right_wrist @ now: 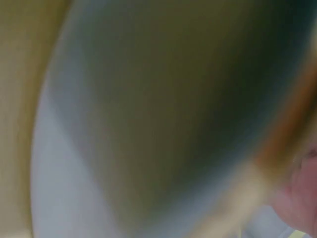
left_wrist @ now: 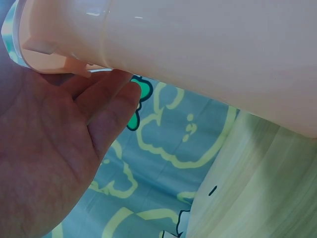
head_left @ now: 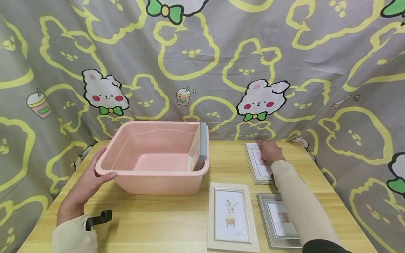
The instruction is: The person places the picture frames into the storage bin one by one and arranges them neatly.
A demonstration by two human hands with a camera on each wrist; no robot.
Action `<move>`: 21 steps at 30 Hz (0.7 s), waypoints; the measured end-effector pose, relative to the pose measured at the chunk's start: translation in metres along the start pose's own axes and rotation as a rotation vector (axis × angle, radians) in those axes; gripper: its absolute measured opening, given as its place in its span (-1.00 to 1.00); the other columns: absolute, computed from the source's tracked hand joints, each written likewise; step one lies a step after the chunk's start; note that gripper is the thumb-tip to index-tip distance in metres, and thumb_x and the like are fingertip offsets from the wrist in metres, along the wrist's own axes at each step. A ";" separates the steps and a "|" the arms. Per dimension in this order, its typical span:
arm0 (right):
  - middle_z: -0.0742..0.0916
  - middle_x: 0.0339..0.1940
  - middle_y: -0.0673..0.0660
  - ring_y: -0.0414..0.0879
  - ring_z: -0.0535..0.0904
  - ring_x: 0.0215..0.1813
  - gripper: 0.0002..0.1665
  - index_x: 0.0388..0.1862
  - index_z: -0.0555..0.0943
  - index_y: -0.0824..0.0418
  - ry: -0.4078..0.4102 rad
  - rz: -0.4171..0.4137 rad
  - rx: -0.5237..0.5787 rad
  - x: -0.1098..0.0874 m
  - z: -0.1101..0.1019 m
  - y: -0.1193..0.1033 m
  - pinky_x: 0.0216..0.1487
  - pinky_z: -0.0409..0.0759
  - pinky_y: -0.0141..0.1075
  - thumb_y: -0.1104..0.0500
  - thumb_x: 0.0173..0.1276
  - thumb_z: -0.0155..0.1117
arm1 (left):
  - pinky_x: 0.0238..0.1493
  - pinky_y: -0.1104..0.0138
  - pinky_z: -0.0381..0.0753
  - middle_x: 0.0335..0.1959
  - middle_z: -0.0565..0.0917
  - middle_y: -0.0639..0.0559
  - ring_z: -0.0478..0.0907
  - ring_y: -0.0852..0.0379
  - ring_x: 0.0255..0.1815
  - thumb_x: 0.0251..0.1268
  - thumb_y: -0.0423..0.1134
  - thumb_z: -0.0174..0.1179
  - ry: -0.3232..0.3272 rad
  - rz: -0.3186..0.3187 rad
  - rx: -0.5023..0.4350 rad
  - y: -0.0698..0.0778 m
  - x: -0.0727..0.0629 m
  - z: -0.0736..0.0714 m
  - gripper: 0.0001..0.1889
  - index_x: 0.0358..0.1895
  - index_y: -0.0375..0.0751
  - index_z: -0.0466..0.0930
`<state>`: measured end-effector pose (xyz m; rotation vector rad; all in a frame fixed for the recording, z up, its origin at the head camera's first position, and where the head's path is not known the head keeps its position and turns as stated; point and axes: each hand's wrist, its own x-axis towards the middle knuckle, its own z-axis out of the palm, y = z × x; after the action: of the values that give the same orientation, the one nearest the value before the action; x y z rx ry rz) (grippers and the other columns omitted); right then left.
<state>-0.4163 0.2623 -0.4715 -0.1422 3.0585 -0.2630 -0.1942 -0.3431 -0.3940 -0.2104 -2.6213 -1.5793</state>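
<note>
My left hand (head_left: 91,182) grips the left front corner of a pink plastic basin (head_left: 161,183), the thumb over its rim. In the left wrist view the fingers (left_wrist: 114,106) lie against the basin's outside. At the table's far right, my right hand (head_left: 271,151) bends over the far edge of a white picture frame (head_left: 253,165) and holds it there. The fingertips are hidden, and that frame lies on the table. Inside the basin, a picture frame with a blue-grey edge (head_left: 203,140) leans upright along the right wall.
Nearer me lie a cream picture frame (head_left: 212,218) with a potted-plant print and a silver-grey picture frame (head_left: 265,218), partly under my right forearm. A patterned curtain (head_left: 209,80) hangs behind the wooden table (head_left: 152,225). The right wrist view is mostly blurred.
</note>
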 end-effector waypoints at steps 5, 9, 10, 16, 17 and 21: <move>0.33 0.47 0.29 0.46 0.06 0.45 -0.47 0.43 0.34 0.11 -0.008 -0.001 0.037 -0.002 0.000 0.001 0.10 0.16 0.56 0.27 0.54 -0.26 | -0.06 0.66 0.37 0.42 0.13 -0.18 0.29 0.50 0.15 0.34 -0.33 0.17 0.001 -0.006 -0.012 -0.001 0.001 0.002 -0.04 0.56 0.22 -0.33; 0.27 0.49 0.31 0.44 0.01 0.47 -0.48 0.45 0.30 0.12 -0.015 -0.004 0.055 -0.001 0.003 0.005 0.14 0.09 0.56 0.22 0.57 -0.31 | -0.05 0.66 0.38 0.41 0.13 -0.19 0.31 0.49 0.15 0.33 -0.36 0.16 -0.002 0.008 -0.036 -0.001 0.001 0.004 -0.04 0.57 0.19 -0.32; 0.26 0.49 0.32 0.44 0.00 0.47 -0.48 0.45 0.28 0.12 -0.016 -0.004 0.060 -0.001 0.004 0.007 0.15 0.07 0.56 0.20 0.58 -0.33 | -0.05 0.66 0.38 0.40 0.13 -0.19 0.31 0.49 0.15 0.32 -0.37 0.16 -0.005 0.013 -0.046 -0.001 0.001 0.004 -0.04 0.57 0.18 -0.32; 0.31 0.44 0.32 0.39 0.07 0.46 -0.50 0.43 0.28 0.15 0.027 -0.049 0.015 0.000 0.006 0.013 0.14 0.11 0.54 0.15 0.60 -0.34 | -0.05 0.66 0.41 0.38 0.14 -0.18 0.34 0.48 0.14 0.32 -0.40 0.16 -0.008 0.025 -0.072 -0.003 0.002 0.005 -0.04 0.57 0.15 -0.31; 0.33 0.43 0.31 0.38 0.09 0.45 -0.51 0.41 0.30 0.16 0.044 -0.060 -0.005 0.000 0.005 0.014 0.14 0.13 0.53 0.17 0.59 -0.32 | -0.05 0.65 0.41 0.37 0.15 -0.17 0.34 0.48 0.14 0.31 -0.40 0.16 -0.007 0.026 -0.070 -0.003 0.002 0.005 -0.04 0.57 0.14 -0.31; 0.41 0.39 0.29 0.32 0.16 0.42 -0.54 0.35 0.35 0.19 0.102 -0.107 -0.090 -0.001 -0.004 0.014 0.14 0.13 0.52 0.22 0.55 -0.29 | -0.05 0.66 0.41 0.36 0.17 -0.15 0.35 0.47 0.14 0.31 -0.41 0.16 0.002 0.031 -0.061 -0.003 0.002 0.004 -0.05 0.57 0.09 -0.30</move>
<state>-0.4170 0.2766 -0.4703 -0.3080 3.1699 -0.1421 -0.1962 -0.3410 -0.3982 -0.2520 -2.5572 -1.6502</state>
